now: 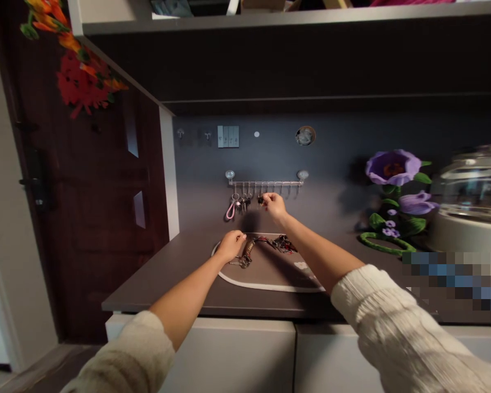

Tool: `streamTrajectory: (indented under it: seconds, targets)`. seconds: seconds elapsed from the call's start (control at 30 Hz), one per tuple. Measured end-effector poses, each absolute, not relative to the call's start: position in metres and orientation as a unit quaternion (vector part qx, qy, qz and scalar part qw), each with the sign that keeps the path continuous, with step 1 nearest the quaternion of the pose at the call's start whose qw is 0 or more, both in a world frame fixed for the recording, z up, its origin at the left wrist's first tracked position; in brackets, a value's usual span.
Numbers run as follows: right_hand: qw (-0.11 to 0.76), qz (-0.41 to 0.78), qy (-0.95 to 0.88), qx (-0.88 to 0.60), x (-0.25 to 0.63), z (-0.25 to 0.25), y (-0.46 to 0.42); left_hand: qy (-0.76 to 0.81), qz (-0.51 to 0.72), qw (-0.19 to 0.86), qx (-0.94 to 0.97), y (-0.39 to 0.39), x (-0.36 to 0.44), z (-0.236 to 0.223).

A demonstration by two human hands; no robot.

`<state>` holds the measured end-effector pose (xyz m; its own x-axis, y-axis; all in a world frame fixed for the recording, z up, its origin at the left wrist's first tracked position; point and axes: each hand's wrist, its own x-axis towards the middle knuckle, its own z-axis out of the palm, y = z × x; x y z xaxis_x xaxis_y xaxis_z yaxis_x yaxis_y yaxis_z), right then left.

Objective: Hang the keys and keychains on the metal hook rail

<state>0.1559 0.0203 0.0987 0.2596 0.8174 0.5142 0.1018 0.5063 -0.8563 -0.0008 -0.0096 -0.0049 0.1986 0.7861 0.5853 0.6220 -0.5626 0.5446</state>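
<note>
My right hand (275, 206) is raised to the wall rack (265, 183), a metal bar with a row of small hooks. Its fingers pinch a small dark bunch of keys (261, 200) just below the hooks. Farther left on the rack hang more keys (244, 203) and a pink loop strap (230, 210). My left hand (231, 245) is low over the left side of a white-edged mat (245, 284), fingers closed; whatever may be in them is hidden. Beside it lie a brown key fob (249, 249) with rings and a pile of keys (284, 244).
Purple felt flowers (394, 168) and a clear-domed appliance (474, 191) stand at the right of the counter (147, 278). A shelf (290, 22) juts out overhead. At left is a dark red door (118, 229) with orange and red decorations (82, 76). Switches (228, 137) sit above the rack.
</note>
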Motion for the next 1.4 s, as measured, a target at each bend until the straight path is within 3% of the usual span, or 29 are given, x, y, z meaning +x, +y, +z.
streamTrajectory:
  seconds: [0.23,0.67,1.4]
  targets:
    - [0.677,0.254,-0.498,-0.48,0.141,0.12,0.047,0.459,0.439,0.101,0.766,-0.01,-0.001,-0.004]
    - [0.69,0.243,-0.396,-0.555,0.127,0.115,0.079,0.456,0.439,0.105,0.767,-0.008,0.0,-0.005]
    - [0.691,0.318,-0.409,-0.504,0.13,0.102,0.066,0.442,0.461,0.14,0.757,-0.003,-0.002,-0.007]
